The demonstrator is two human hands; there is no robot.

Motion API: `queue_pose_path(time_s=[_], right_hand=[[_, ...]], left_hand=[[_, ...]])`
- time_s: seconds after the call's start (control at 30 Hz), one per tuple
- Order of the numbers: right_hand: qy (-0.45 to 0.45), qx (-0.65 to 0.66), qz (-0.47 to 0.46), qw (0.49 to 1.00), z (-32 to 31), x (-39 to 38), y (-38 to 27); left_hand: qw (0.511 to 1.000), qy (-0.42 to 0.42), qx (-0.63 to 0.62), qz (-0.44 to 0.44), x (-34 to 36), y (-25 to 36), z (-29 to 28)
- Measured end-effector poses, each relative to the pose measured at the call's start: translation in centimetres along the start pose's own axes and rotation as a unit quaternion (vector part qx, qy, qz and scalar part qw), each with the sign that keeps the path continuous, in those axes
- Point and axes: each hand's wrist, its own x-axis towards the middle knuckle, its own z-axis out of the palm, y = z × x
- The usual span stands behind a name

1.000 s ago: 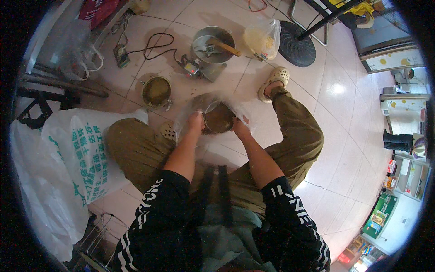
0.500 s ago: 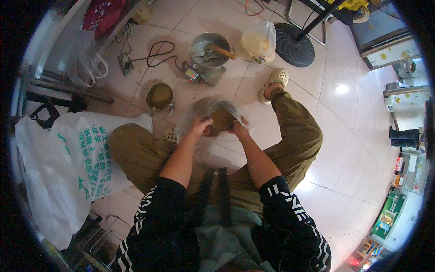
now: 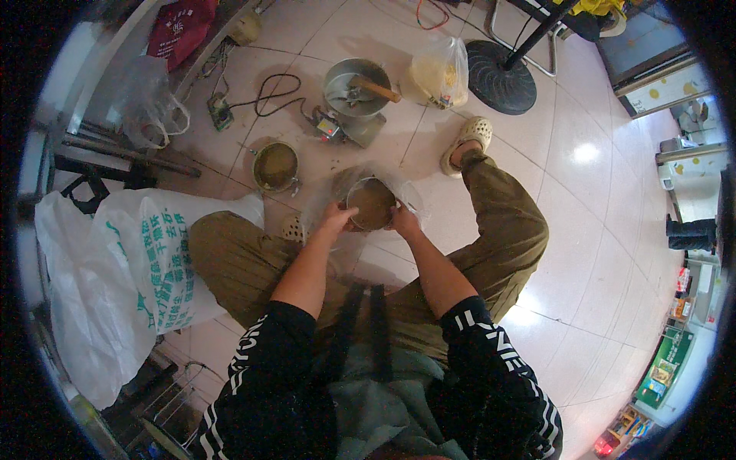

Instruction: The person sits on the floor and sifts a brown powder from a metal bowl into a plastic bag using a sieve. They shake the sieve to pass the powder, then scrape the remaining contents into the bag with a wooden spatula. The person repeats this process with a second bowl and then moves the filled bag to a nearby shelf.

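My left hand [image 3: 337,218] and my right hand [image 3: 404,220] grip opposite sides of a round sieve [image 3: 371,204] between my legs. It has a pale rim and its inside looks brown; I cannot make out whether that is fine powder or mesh. A clear plastic bag [image 3: 322,192] is spread loosely around and beneath it. The fingers of both hands are closed on the rim, partly hidden below it. Beyond my left hand, a small round metal lid or pan [image 3: 275,166] with brown powder in it rests on the floor.
A metal grinder bowl [image 3: 357,86] holding a wooden-handled brush [image 3: 376,88] stands ahead on its base, with a black cord [image 3: 274,93]. Right of it are a tied bag of pale contents [image 3: 440,73] and a round black stand base [image 3: 500,77]. A large white sack [image 3: 100,284] lies left.
The sieve has shifted slightly left and now shows more of its round rim. My right hand has moved a little, still on the rim. The whole view has shifted slightly.
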Motion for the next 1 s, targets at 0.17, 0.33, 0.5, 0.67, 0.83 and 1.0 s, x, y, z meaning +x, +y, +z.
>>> queue_pose_path(time_s=[0.17,0.33,0.5,0.67,0.83,1.0], right_hand=[[0.208,0.061,-0.001,0.976,0.4,1.3,2.6],[0.231,0.239,-0.04,0.942,1.7,2.5,-0.1],[0.22,0.177,0.029,0.959,0.3,1.6,-1.7],[0.147,0.279,0.039,0.948,0.1,2.3,-0.1],[0.202,0.254,0.071,0.943,0.7,3.8,0.7],[0.167,0.184,0.024,0.968,-0.9,1.9,-2.1]], left_hand=[[0.996,-0.006,0.085,0.011,-0.5,1.1,0.7],[0.998,0.024,0.054,0.033,-0.4,0.0,0.1],[0.983,0.066,0.164,0.048,-2.2,1.2,0.4],[0.977,0.041,0.199,0.07,-3.8,3.2,0.7],[0.994,0.02,0.096,0.057,-4.5,3.6,0.9],[0.997,0.004,0.081,0.013,-4.9,3.2,-0.4]])
